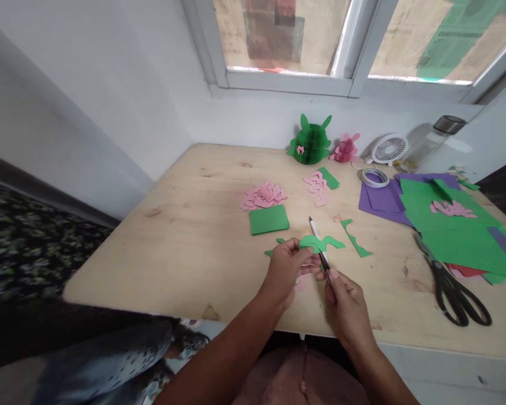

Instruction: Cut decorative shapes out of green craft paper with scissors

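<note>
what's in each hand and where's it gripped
The left hand pinches a cut piece of green paper by its left end. The right hand grips a slim white-and-black tool by its dark lower end; pen or craft knife, cannot tell.

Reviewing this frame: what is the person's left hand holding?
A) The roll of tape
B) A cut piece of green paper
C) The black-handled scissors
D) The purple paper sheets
B: the left hand grips a cut piece of green paper, which extends from its fingers, while the right hand holds a slim white-and-black tool.
</note>
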The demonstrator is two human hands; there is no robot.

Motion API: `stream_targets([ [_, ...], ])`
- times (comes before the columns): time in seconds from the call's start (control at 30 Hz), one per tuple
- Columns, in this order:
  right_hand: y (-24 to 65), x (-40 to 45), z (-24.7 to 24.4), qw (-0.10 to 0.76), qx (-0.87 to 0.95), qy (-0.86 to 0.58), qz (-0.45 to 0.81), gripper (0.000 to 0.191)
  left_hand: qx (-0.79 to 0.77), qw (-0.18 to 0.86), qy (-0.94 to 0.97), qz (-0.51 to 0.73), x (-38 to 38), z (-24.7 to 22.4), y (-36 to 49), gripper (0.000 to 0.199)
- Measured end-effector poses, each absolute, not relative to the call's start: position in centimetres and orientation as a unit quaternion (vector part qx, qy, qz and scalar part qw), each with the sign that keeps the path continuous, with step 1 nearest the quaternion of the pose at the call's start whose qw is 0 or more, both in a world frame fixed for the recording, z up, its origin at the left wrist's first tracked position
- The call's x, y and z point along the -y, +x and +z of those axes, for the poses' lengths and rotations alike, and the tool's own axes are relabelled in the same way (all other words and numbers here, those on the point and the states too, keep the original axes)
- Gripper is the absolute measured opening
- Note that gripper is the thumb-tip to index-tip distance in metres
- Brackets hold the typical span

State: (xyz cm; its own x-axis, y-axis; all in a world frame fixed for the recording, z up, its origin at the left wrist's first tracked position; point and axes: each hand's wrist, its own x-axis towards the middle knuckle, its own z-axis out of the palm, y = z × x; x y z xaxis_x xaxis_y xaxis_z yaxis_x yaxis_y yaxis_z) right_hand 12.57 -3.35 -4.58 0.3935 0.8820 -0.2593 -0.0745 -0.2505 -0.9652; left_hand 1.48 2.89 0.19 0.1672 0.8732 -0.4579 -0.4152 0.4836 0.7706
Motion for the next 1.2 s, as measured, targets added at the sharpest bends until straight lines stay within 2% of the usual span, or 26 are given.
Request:
stream_targets([
  [0.17, 12.7, 4.1, -4.6, 0.521, 0.293, -0.627, 0.5, 0.046, -0.47, 0.715, 0.242, 0.458, -3.2, 0.3, 1.1, 0.018],
  [0.37, 13.1, 3.8, -3.4, 0.569, 0.312, -0.607, 0.459, 0.041, -0.466, 0.725, 0.263, 0.433, -3.0, 0.5, 0.0, 0.02],
  [0.47, 13.4, 2.8, -2.3, 0.573, 0.339, -0.637, 0.39, 0.038, -0.459, 0.734, 0.297, 0.402, -2.9, 0.5, -0.3, 0.02],
  [0.63, 15.3, 1.6, -1.2, 0.576, 0.383, -0.693, 0.204, 0.041, -0.462, 0.722, 0.363, 0.366, -2.7, 0.4, -0.7, 0.015],
  [0.7, 16.1, 1.4, -1.1, 0.548, 0.418, -0.684, 0.239, 0.036, -0.442, 0.731, 0.406, 0.324, -2.7, 0.4, -0.9, 0.013],
  [0.8, 16.6, 1.3, -1.2, 0.482, 0.473, -0.639, 0.368, 0.023, -0.401, 0.748, 0.456, 0.266, -2.7, 0.2, -1.2, 0.012],
  [0.87, 16.3, 1.4, -1.3, 0.454, 0.485, -0.62, 0.418, 0.023, -0.388, 0.751, 0.472, 0.251, -2.8, 0.1, -1.3, 0.011],
  [1.03, 14.9, 1.8, -1.8, 0.473, 0.413, -0.64, 0.442, 0.03, -0.41, 0.737, 0.472, 0.256, -3.1, -0.2, -1.4, 0.006],
  [1.2, 14.2, 1.9, -2.4, 0.497, 0.377, -0.648, 0.437, 0.024, -0.408, 0.736, 0.486, 0.237, -3.2, -0.5, -1.5, 0.007],
])
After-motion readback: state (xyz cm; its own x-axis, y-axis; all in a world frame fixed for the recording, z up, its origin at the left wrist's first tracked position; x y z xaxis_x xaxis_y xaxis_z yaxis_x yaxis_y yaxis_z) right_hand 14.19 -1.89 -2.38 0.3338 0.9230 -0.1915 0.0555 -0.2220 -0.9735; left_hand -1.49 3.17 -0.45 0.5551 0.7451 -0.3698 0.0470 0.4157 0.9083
